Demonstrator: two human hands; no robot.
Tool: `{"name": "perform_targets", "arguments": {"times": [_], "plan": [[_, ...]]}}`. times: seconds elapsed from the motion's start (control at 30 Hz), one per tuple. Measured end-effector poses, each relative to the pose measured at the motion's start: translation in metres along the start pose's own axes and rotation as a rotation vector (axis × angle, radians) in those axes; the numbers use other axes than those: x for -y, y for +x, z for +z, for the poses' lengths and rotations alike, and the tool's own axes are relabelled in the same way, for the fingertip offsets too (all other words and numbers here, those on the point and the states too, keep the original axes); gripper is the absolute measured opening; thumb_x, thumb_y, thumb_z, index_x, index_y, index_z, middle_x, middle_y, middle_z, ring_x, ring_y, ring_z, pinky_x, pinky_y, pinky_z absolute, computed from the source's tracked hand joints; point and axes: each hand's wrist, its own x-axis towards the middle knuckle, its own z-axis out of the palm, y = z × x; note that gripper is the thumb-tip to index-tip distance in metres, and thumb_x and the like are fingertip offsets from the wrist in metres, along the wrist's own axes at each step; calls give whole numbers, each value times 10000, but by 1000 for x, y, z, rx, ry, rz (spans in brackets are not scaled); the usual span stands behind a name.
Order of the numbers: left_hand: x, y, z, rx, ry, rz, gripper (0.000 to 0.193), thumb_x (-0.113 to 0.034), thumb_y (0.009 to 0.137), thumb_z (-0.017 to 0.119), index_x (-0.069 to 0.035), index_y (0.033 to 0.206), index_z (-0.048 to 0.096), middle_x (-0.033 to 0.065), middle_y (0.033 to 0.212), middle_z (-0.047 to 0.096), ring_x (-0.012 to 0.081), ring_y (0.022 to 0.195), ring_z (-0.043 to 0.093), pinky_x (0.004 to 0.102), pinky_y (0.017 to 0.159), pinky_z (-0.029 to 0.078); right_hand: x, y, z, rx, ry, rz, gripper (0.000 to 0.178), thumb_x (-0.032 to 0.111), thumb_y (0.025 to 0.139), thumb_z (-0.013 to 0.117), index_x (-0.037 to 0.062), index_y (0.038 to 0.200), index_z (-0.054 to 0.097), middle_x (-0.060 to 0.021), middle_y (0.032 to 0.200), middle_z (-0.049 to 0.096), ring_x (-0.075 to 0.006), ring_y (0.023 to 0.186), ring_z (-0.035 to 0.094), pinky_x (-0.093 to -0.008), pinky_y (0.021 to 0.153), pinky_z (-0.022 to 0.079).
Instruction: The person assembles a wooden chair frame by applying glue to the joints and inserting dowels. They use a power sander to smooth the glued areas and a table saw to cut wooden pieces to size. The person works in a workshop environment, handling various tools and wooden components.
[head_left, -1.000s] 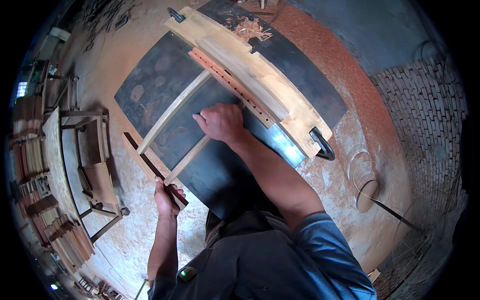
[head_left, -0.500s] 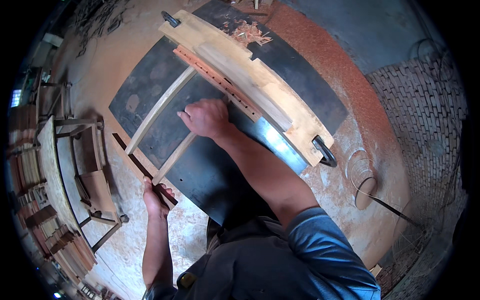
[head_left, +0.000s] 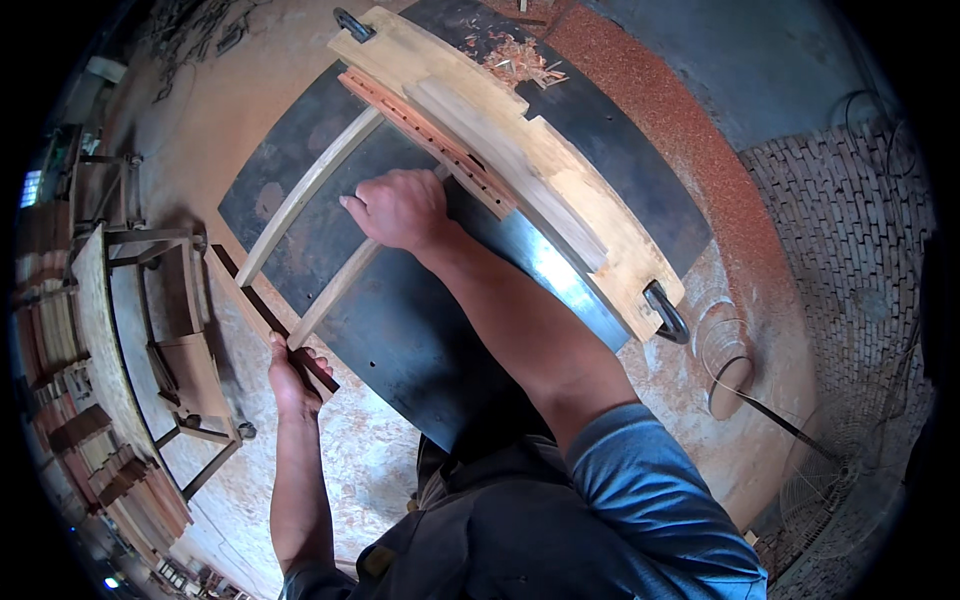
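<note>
A ladder-like wooden frame lies over the dark work table. Its two pale rails, a far rail (head_left: pixel 312 193) and a near rail (head_left: pixel 335 287), run between a dark-faced side piece (head_left: pixel 262 311) on the left and a reddish strip with a row of slots (head_left: pixel 425 137) on the right. My left hand (head_left: pixel 296 380) is closed around the near end of the dark-faced piece, beyond the table's edge. Closed in a fist, my right hand (head_left: pixel 402 208) grips the near rail close to the slotted strip; its fingers partly hide the rail.
Across the dark table (head_left: pixel 640 180) runs a thick pale board (head_left: pixel 585 190), with a black clamp (head_left: pixel 667 312) at its near end and another clamp (head_left: pixel 354 25) at its far end. Wood shavings (head_left: pixel 518 62) lie behind it. A wheeled rack (head_left: pixel 195 330) stands left; a wire fan (head_left: pixel 815 495) is at right.
Both hands have shifted left with the frame. The slotted strip has moved left relative to the clamped board. My grip looks the same.
</note>
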Motion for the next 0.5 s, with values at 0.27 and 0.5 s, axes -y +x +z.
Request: {"name": "perform_targets", "arguments": {"times": [0.27,0.5], "plan": [[-9,12,1,-6,22,30,523,-625,942,458,-122,825,541,17,621,529,206,518,554,355,499,454,1,12,5,14,22,7,312,358,785,697,119,593,637,-107,609,644,-285,600,653,-422,567,496],[-18,24,-1,16,-20,42,486,-586,961,461,-118,856,540,26,638,526,203,510,545,344,484,460,3,27,9,121,6,45,329,388,833,647,115,655,689,-118,667,674,-293,657,674,-432,621,507]]}}
